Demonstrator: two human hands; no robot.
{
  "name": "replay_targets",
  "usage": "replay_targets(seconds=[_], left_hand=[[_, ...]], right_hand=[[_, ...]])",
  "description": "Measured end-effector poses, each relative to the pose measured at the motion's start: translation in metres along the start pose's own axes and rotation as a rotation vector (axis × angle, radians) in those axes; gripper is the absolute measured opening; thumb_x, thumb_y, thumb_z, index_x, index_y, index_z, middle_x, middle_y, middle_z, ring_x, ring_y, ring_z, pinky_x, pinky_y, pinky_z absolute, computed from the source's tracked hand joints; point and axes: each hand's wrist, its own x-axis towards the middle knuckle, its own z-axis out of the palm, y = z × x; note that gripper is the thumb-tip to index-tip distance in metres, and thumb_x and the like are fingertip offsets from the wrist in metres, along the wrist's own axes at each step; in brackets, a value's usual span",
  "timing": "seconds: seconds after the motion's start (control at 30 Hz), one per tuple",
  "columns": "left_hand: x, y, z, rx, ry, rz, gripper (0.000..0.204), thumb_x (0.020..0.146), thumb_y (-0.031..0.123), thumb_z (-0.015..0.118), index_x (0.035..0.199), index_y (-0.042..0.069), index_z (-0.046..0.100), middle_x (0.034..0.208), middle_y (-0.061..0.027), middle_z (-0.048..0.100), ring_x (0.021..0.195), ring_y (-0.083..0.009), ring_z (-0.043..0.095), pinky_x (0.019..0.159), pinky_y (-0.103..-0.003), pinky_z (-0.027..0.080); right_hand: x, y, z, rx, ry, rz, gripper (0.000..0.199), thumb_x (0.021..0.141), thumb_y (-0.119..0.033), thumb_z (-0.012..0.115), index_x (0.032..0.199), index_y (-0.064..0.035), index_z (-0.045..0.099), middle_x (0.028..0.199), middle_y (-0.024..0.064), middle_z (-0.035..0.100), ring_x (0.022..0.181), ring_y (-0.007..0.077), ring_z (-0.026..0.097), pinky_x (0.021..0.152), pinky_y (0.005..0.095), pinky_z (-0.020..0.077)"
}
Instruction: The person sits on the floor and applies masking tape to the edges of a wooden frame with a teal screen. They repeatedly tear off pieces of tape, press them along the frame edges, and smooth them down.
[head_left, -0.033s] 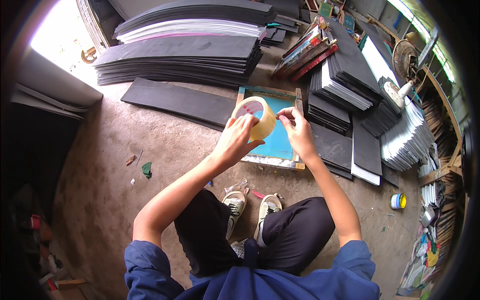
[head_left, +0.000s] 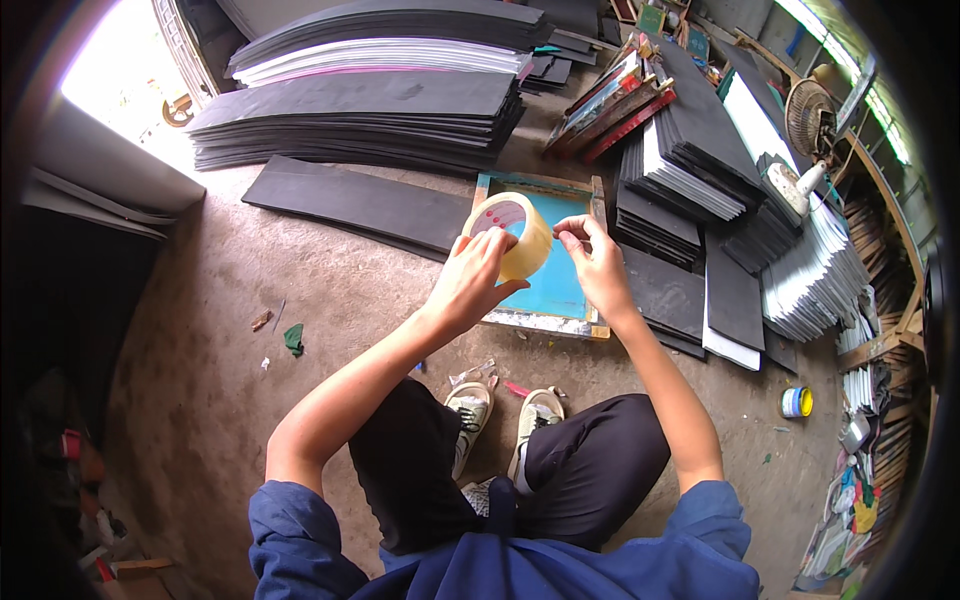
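Note:
My left hand point(head_left: 470, 277) grips a wide roll of clear yellowish packing tape point(head_left: 535, 248), its fingers hooked into the core and its thumb underneath. Thumb and forefinger of my right hand point(head_left: 598, 262) are pinched together at the roll's right edge; whatever lies between them is too small to make out. Below the roll, a wooden frame with a blue mesh panel point(head_left: 565, 291), like a printing screen, lies on the floor. The roll and my hands cover part of that panel.
Long black sheets point(head_left: 350, 125) are stacked at the far left, with one loose black sheet point(head_left: 350, 203) nearer. More black and white stacks point(head_left: 705, 165) stand right of the frame, beside a fan point(head_left: 810, 118). A yellow-and-blue can point(head_left: 796, 402) lies at right. Green scrap point(head_left: 293, 339) litters the concrete floor.

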Motion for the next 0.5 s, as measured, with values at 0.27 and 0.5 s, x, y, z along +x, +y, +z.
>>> replay_targets(seconds=[0.27, 0.5], left_hand=[[0.005, -0.006, 0.000, 0.057, 0.138, 0.012, 0.052, 0.069, 0.027, 0.074, 0.103, 0.003, 0.044, 0.096, -0.0140, 0.055, 0.091, -0.0291, 0.052, 0.084, -0.038, 0.036], [0.008, -0.005, -0.004, 0.130, 0.099, 0.039, 0.044, 0.073, 0.025, 0.070, 0.102, 0.003, 0.045, 0.092, -0.0120, 0.054, 0.089, -0.0263, 0.053, 0.083, -0.038, 0.035]], right_hand=[[0.004, -0.012, -0.006, 0.412, -0.150, 0.388, 0.019, 0.087, -0.014, 0.056, 0.098, 0.0014, 0.058, 0.088, 0.0072, 0.062, 0.079, 0.0123, 0.057, 0.077, 0.0265, 0.0469], [0.002, -0.018, -0.010, 0.655, -0.185, 0.510, 0.022, 0.086, -0.016, 0.058, 0.098, 0.0028, 0.058, 0.090, 0.0079, 0.060, 0.079, 0.0122, 0.056, 0.079, 0.0265, 0.0463]])
